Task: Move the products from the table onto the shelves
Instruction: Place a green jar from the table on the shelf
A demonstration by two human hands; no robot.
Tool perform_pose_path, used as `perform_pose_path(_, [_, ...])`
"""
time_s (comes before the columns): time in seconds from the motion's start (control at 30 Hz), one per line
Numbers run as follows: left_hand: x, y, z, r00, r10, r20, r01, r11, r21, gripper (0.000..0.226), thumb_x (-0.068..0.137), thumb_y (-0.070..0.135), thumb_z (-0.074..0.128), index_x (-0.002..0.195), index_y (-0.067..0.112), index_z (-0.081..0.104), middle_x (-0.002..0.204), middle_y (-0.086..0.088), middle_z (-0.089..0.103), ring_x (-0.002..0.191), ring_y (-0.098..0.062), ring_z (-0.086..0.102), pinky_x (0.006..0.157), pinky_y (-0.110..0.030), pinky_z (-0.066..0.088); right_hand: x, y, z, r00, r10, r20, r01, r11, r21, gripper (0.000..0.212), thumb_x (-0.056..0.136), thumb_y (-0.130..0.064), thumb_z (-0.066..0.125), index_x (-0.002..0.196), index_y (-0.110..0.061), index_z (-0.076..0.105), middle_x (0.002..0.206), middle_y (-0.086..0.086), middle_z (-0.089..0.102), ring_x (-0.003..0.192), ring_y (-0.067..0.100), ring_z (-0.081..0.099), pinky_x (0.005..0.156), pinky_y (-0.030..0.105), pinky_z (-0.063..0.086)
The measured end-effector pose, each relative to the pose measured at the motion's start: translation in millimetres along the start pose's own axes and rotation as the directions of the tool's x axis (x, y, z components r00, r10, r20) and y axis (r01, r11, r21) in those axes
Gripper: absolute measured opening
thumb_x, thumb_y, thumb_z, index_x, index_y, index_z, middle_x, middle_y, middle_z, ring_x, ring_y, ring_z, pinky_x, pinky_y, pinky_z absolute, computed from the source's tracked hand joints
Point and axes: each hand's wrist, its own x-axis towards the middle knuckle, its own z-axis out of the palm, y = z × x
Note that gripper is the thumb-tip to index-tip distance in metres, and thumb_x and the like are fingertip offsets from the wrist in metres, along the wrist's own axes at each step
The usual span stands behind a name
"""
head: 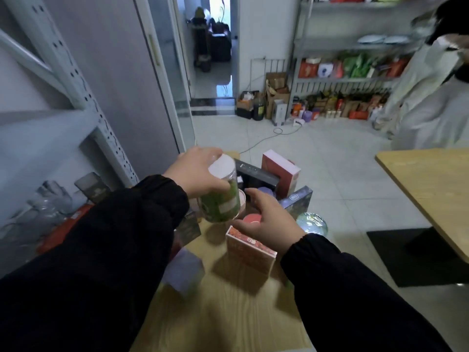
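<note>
Grey metal shelves (50, 128) at far left. Green-filled jar (223, 201) gripped by fingers of left hand (195, 174), tilted above desk (228, 313); level before swinging left. Right hand (269, 219) fingers loose, empty, over red tin (251, 219); grip squarely.

Person in white coat (426, 102) stands far right. Second wooden table (431, 189) near them, black mat (396, 262) under it. White cable (258, 142) lies on tiled floor (330, 163). Open doorway (210, 80) at back, cardboard boxes (276, 92) beside it.
</note>
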Motion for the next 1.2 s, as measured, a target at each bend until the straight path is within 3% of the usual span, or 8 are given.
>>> perform_pose_path(0.07, [-13,12,-13,1.0,0.003,-0.018,-0.006,0.989,-0.148,0.068,0.072,0.041,0.081,0.136,0.035,0.057,0.13,0.003,0.056,0.11,-0.019,0.056,0.08,-0.03,0.047,0,-10,-10,0.998,-0.052,-0.029,0.056,0.985,0.165,0.091,0.066,-0.058,0.084,0.144,-0.045,0.039,0.134,-0.012,0.058,0.116,0.006,0.063,0.101,0.039,0.055])
perform_pose_path(0.17, [-31,32,-18,0.999,-0.005,-0.045,-0.008,0.954,-0.301,0.066,0.071,0.044,0.082,0.133,0.037,0.06,0.125,0.009,0.06,0.109,-0.013,0.058,0.081,-0.026,0.049,-13,-20,-27,0.994,-0.105,-0.008,0.099,0.907,0.408,0.097,0.069,-0.034,0.093,0.147,-0.041,0.036,0.128,-0.017,0.06,0.111,0.003,0.066,0.097,0.035,0.058])
perform_pose_path(0.33, [-65,73,-5,0.974,-0.049,-0.222,-0.043,0.919,-0.392,0.072,0.073,0.058,0.079,0.138,0.041,0.053,0.134,0.012,0.052,0.118,-0.011,0.052,0.089,-0.028,0.042,-41,-14,-45,0.993,-0.091,-0.074,0.117,0.802,0.585,0.092,0.059,-0.038,0.096,0.135,-0.045,0.046,0.118,-0.008,0.07,0.107,0.017,0.07,0.091,0.046,0.06])
perform_pose_path(0.5, [-114,94,16,0.918,-0.264,-0.296,-0.045,0.674,-0.738,0.035,0.093,0.056,0.054,0.118,0.033,0.063,0.118,0.006,0.064,0.104,-0.018,0.067,0.094,-0.049,0.055,-74,12,-85,0.989,-0.144,0.019,0.079,0.641,0.763,0.071,0.07,-0.027,0.092,0.129,-0.034,0.054,0.116,-0.003,0.073,0.106,0.021,0.073,0.091,0.052,0.059])
perform_pose_path(0.63, [-167,96,54,0.883,-0.297,-0.363,0.125,0.895,-0.429,0.013,0.102,0.033,0.053,0.104,0.029,0.065,0.096,0.008,0.067,0.081,-0.002,0.062,0.065,-0.015,0.049,-97,29,-100,0.971,-0.216,0.106,0.023,0.521,0.853,0.07,0.077,-0.026,0.083,0.138,-0.028,0.05,0.123,0.007,0.071,0.109,0.032,0.072,0.09,0.057,0.058])
perform_pose_path(0.73, [-210,95,75,0.902,-0.32,-0.289,0.263,0.94,-0.219,0.009,0.1,0.037,0.056,0.101,0.033,0.064,0.089,0.018,0.065,0.076,0.002,0.059,0.059,-0.014,0.039,-109,31,-93,0.945,-0.289,0.153,-0.003,0.461,0.888,0.073,0.076,-0.025,0.081,0.142,-0.021,0.049,0.127,0.013,0.069,0.111,0.037,0.07,0.088,0.056,0.058])
perform_pose_path(0.93, [-301,92,72,0.862,-0.421,-0.284,0.467,0.877,0.117,0.018,0.095,0.043,0.055,0.108,0.032,0.062,0.095,0.015,0.061,0.091,-0.01,0.061,0.079,-0.033,0.051,-138,-4,-50,0.88,-0.384,0.278,-0.099,0.425,0.9,0.075,0.07,-0.028,0.082,0.137,-0.019,0.052,0.121,0.011,0.073,0.108,0.038,0.071,0.086,0.059,0.058])
perform_pose_path(1.2, [-439,83,61,0.701,-0.622,-0.349,0.69,0.715,0.113,0.027,0.096,0.048,0.052,0.116,0.033,0.061,0.098,0.017,0.057,0.093,-0.01,0.059,0.084,-0.033,0.052,-210,-76,24,0.695,-0.56,0.451,-0.226,0.426,0.876,0.068,0.079,-0.028,0.077,0.141,-0.024,0.05,0.128,0.01,0.07,0.113,0.036,0.07,0.094,0.062,0.054])
